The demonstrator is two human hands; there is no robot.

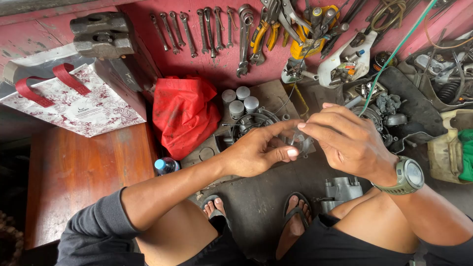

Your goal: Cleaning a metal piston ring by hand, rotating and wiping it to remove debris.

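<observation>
My left hand and my right hand meet in front of me over a small grey metal part. Thumb and fingers of both hands pinch it, and most of it is hidden behind them. A thin dark wire runs up from the part towards the wall. Below the hands are my bare knees and my feet in sandals on the dark floor. My right wrist carries a green watch.
Wrenches and pliers hang on the red wall. A red plastic bag, grey cylinders and a round metal housing lie ahead. At left stands a wooden bench with a patterned paper bag. A blue-capped bottle and engine parts are near my feet.
</observation>
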